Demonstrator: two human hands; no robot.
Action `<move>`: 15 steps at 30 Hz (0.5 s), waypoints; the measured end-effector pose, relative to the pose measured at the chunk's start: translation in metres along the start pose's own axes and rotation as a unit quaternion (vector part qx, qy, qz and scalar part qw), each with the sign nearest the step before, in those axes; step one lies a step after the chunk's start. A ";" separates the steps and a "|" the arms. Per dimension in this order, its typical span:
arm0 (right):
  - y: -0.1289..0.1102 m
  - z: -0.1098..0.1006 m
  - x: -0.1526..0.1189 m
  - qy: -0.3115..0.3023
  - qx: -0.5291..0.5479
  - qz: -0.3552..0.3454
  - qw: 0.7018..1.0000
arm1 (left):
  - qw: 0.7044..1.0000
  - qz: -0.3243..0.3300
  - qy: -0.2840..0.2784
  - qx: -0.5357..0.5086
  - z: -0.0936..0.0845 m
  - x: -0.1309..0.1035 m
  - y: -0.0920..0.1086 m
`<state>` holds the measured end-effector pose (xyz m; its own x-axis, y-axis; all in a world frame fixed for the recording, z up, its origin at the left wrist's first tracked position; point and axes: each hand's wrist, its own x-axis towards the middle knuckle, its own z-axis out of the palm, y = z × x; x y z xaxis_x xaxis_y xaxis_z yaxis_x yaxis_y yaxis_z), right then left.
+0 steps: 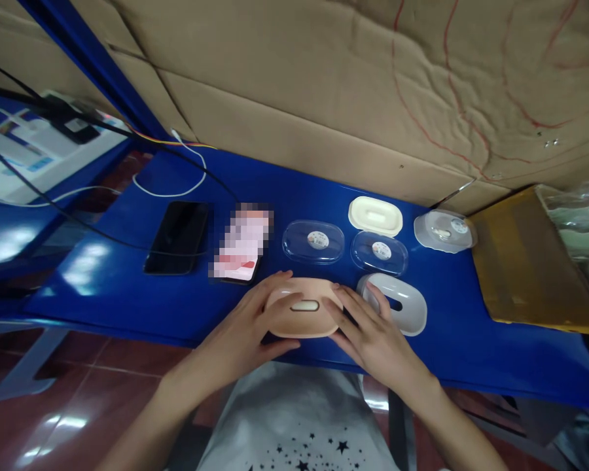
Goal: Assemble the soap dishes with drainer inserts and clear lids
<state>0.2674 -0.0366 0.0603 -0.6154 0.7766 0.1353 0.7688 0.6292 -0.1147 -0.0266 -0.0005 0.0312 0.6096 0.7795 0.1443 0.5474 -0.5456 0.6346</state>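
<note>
A cardboard panel (275,124) stands behind the blue table (451,363), which bears a cardboard box (520,268) at its right end. The left hand (255,320) and right hand (373,333), fingers partly curled, hold the peach oval piece (304,326) by its opposite ends near the table's front edge. Leftward lie a dark phone (177,237) and a lit phone (243,242). A white slotted piece (413,315) sits beside the right hand; contact cannot be told. Behind lie a labelled clear lid (319,254), another clear lid (379,263) and a cream oval piece (375,216).
</note>
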 end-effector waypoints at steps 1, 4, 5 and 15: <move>0.003 -0.003 0.001 -0.004 0.006 -0.004 1.000 | 1.000 -0.005 -0.002 -0.004 -0.001 -0.002 -0.001; 0.023 -0.019 0.011 -0.008 0.037 -0.009 0.999 | 0.999 -0.028 0.008 -0.018 -0.003 -0.006 -0.002; 0.033 -0.024 0.017 -0.005 0.045 -0.004 0.999 | 0.999 -0.034 0.015 -0.020 -0.003 -0.007 -0.002; 0.108 -0.013 0.125 -0.128 0.077 0.015 0.989 | 0.996 -0.050 0.047 -0.052 0.006 -0.006 0.002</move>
<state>0.2756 0.1281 0.0772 -0.6318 0.7654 -0.1224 0.7638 0.5879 -0.2664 -0.0256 -0.0084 0.0272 0.4949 0.8570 0.1437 0.5377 -0.4319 0.7241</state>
